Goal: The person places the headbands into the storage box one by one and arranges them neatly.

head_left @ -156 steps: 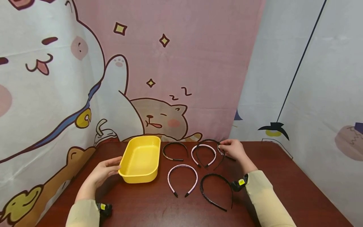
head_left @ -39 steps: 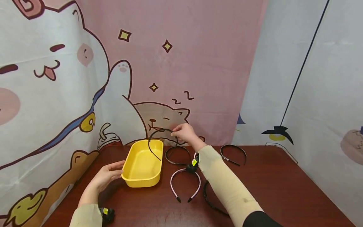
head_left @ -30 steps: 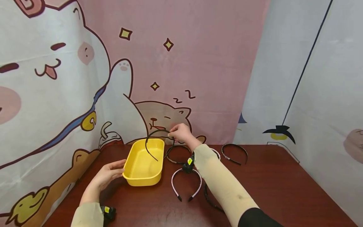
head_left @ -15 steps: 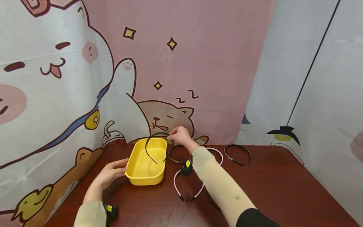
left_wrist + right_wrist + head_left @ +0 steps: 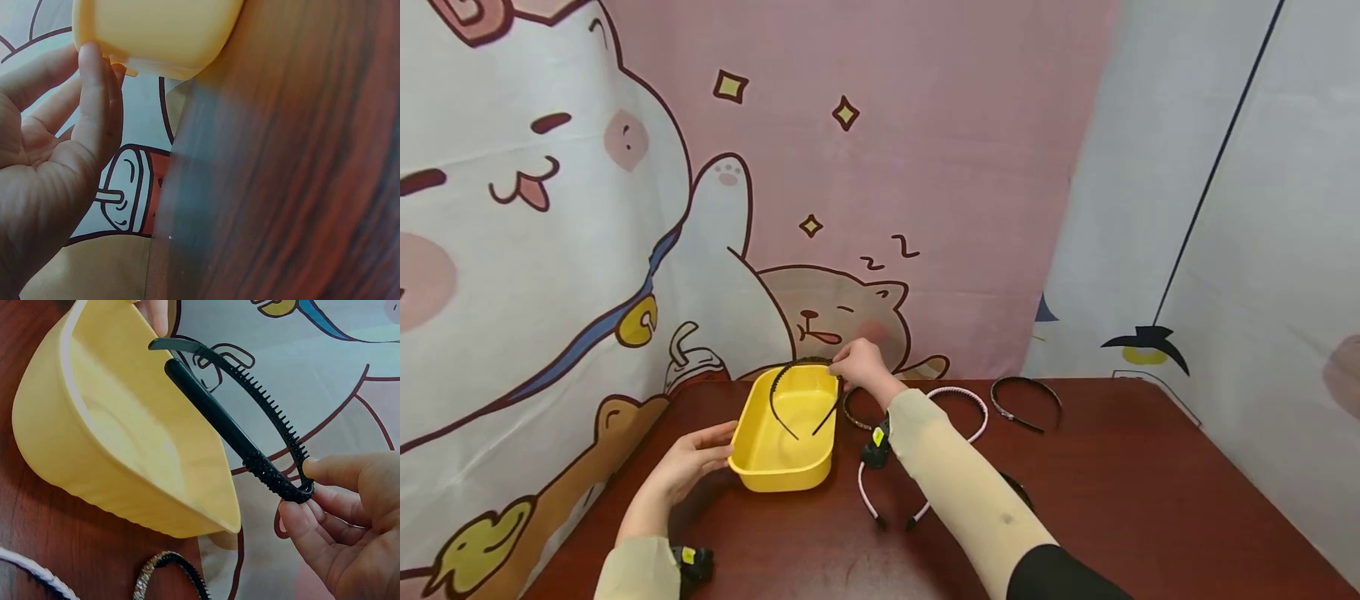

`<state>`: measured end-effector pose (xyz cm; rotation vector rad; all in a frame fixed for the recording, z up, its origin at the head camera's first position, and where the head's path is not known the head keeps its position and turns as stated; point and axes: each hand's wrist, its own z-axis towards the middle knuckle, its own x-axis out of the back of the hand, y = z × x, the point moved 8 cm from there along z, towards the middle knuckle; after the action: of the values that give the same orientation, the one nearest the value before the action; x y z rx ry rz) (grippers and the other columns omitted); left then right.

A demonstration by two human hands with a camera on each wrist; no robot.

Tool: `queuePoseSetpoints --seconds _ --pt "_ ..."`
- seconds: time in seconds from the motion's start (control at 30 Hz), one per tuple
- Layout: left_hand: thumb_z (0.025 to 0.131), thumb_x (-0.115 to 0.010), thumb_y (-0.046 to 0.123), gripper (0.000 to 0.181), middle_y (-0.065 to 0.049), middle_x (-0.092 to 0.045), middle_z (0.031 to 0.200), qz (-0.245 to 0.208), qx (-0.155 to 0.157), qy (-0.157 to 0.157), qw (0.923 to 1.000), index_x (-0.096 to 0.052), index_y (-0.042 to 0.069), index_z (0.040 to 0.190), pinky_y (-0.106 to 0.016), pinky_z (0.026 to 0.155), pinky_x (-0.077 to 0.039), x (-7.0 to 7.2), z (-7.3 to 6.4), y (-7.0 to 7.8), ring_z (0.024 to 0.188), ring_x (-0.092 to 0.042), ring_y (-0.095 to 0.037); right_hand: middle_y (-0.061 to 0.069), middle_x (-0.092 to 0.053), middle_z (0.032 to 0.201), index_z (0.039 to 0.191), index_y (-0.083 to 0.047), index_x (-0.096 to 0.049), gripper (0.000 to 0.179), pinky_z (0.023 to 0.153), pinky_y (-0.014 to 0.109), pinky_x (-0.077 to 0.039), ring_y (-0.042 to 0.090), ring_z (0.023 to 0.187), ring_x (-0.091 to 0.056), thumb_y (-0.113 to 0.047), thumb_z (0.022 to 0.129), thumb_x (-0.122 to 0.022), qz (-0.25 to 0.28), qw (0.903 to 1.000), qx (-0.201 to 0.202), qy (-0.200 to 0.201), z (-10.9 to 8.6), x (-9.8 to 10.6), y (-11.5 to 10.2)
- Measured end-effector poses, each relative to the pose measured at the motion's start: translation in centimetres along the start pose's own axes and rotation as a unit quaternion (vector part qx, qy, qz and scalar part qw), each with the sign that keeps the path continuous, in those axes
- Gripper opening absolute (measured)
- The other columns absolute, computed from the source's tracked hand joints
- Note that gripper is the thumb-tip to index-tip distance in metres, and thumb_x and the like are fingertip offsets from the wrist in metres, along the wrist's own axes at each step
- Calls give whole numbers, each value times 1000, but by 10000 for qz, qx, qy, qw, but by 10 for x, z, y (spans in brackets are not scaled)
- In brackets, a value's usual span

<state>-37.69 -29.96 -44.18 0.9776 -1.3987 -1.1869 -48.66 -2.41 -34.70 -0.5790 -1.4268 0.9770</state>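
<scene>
My right hand [image 5: 863, 367] pinches a black toothed headband [image 5: 215, 417] at its curved top, which has a glittery dark covering. The headband's two ends point down over the inside of a yellow plastic basin [image 5: 782, 480], above its floor. At the basin's left side my left hand [image 5: 688, 462] touches the rim with its fingertips, the fingers fairly straight. In the left wrist view those fingers [image 5: 92, 75] rest against the basin's edge. Just right of the basin lies a headband with gold ornaments [image 5: 145, 575], partly hidden by my right hand in the head view.
Two pink headbands lie on the dark red table, one nearer [image 5: 867, 500] and one farther back [image 5: 982, 408]. A black headband [image 5: 1009, 417] lies at the back right. Another black headband [image 5: 1018, 490] is mostly hidden under my right forearm. A cartoon-print cloth [image 5: 955, 167] hangs behind.
My right hand lifted the black headband from among the others at the right, carried it left to the basin, and has lowered it into the basin's opening. My left hand stays at the rim.
</scene>
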Motion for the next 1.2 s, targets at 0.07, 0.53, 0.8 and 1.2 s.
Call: queuePoseSetpoints --seconds 0.07,0.53,0.8,1.2 --pt "95 -61 8 58 -30 -42 142 8 21 46 10000 -35 -7 146 -33 89 -52 1 -2 -1 112 -60 -26 8 -66 80 91 0 -72 16 49 27 -54 31 66 -69 -12 82 -77 -29 10000 -65 -42 1 -5 -1" --pt "94 -63 10 60 -30 -40 143 -35 -57 9 10000 -36 -7 145 -32 89 -52 1 -2 1 111 -60 -24 7 -64 78 82 -2 -73 11 47 27 -53 30 63 -68 -12 81 -78 -137 9995 -275 33 1 -14 -4" --pt "95 -58 3 56 -31 -40 143 -118 -46 39 9999 -36 -8 145 -32 89 -52 1 0 -3 117 -57 -34 8 -63 79 77 -3 -70 12 48 28 -54 26 59 -67 -10 80 -79 -89 9991 -413 -81 2 -24 0" --pt "95 -57 0 55 -32 -41 142 -141 10 119 9998 -36 -8 145 -32 88 -52 1 1 -4 117 -56 -35 9 -61 80 75 -2 -69 13 46 28 -54 26 58 -66 -9 79 -79 4 9987 -508 -7 2 -34 10"
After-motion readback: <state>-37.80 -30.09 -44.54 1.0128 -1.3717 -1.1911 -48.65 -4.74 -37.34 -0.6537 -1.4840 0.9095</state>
